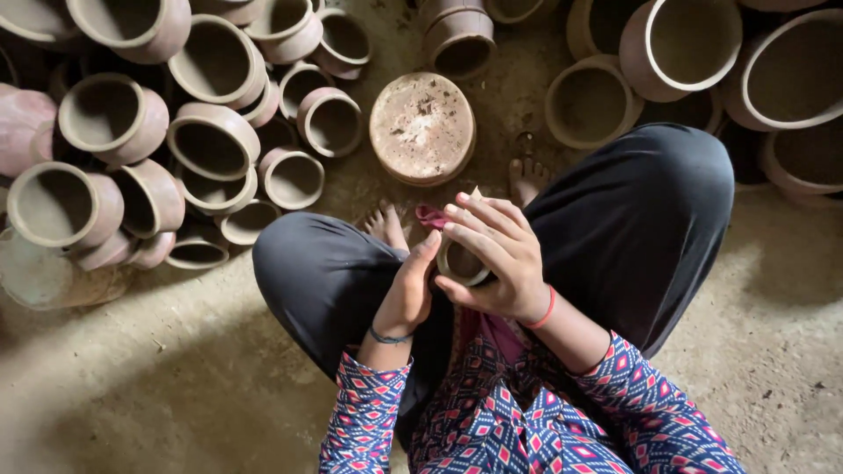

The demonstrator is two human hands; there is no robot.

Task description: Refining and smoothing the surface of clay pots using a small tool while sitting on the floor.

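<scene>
I sit cross-legged on the earthen floor with a small clay pot (460, 263) held over my lap. My right hand (494, 254) wraps around the pot from above and the right, fingers curled over its rim. My left hand (408, 294) presses against the pot's left side with the thumb up by the rim. Most of the pot is hidden by my fingers. A bit of red cloth (430, 216) shows just behind the hands.
Many unfired clay pots (213, 139) are heaped at the upper left, and larger pots (680, 44) stand at the upper right. A round clay disc (422, 128) lies on the floor ahead of my feet. Bare dirt floor (176, 369) spreads at the lower left.
</scene>
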